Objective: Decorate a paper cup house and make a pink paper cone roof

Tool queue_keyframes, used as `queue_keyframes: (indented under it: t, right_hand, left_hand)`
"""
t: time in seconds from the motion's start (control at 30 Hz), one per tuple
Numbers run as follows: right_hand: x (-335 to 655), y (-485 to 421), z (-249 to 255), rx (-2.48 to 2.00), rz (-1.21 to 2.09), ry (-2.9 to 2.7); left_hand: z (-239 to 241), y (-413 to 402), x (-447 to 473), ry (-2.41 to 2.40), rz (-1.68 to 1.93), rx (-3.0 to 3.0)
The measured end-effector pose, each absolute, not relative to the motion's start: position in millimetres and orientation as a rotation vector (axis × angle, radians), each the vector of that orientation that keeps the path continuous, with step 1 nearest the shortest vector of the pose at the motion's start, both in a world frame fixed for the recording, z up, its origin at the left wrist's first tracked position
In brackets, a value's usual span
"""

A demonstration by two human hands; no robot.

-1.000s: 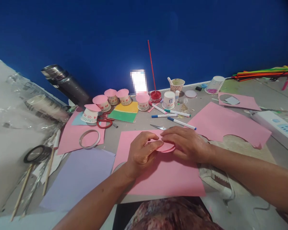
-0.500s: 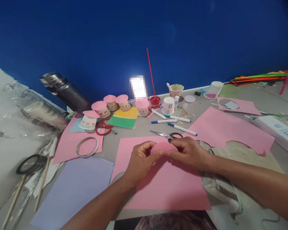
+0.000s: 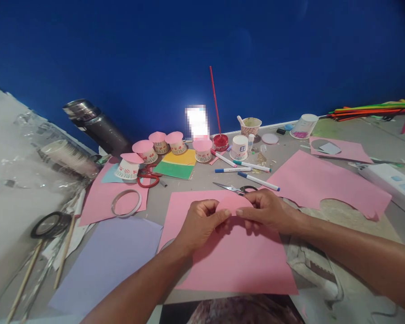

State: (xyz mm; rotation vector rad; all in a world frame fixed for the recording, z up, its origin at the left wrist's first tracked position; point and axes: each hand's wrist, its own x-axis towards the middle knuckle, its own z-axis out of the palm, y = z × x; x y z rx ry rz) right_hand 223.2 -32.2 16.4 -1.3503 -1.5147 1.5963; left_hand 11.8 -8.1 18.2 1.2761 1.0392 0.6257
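Note:
Between my two hands is a small pink paper piece with a rounded upper edge (image 3: 234,205), folded or curved along its lower side. My left hand (image 3: 205,222) pinches its left end between thumb and fingers. At the other end, my right hand (image 3: 268,212) grips it the same way, the thumbs a little apart. Under both hands lies a large pink paper sheet (image 3: 243,265) on the table. Scissors with dark handles (image 3: 231,186) rest just beyond my fingers. Several decorated paper cups with pink paper tops (image 3: 146,151) stand farther back on the left.
A purple sheet (image 3: 111,265), a tape roll (image 3: 126,203) and red-handled scissors (image 3: 148,180) lie left. Markers (image 3: 258,181) and an untopped cup (image 3: 239,147) are ahead. Cut pink paper (image 3: 327,184) and a power strip (image 3: 394,184) sit right. A dark flask (image 3: 97,128) leans back left.
The pink paper piece is tilted more upright, showing its face and a straighter lower edge. My thumbs have moved slightly apart. The camera view has shifted a little.

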Motion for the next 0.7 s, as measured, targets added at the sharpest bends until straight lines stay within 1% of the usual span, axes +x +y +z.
queue_keyframes:
  t: [0.2,0.47,0.6,0.7]
  right_hand:
    - [223.9,-31.9,20.6,-1.39,1.41,-1.632]
    - [219.5,-36.7,13.6,-1.3,1.513,-1.574]
    - [219.0,-36.0,12.1,-1.295,1.584,-1.503]
    - [217.8,-36.1,14.2,-1.332,1.542,-1.53]
  left_hand:
    - [15.6,-7.4,10.5,1.124,0.63,1.339]
    - [15.2,-9.2,12.6,0.923,0.543,1.061]
    - [16.0,-7.6,14.7,0.935,0.652,1.021]
    - [14.4,-8.7,17.1,0.94,0.696,1.04]
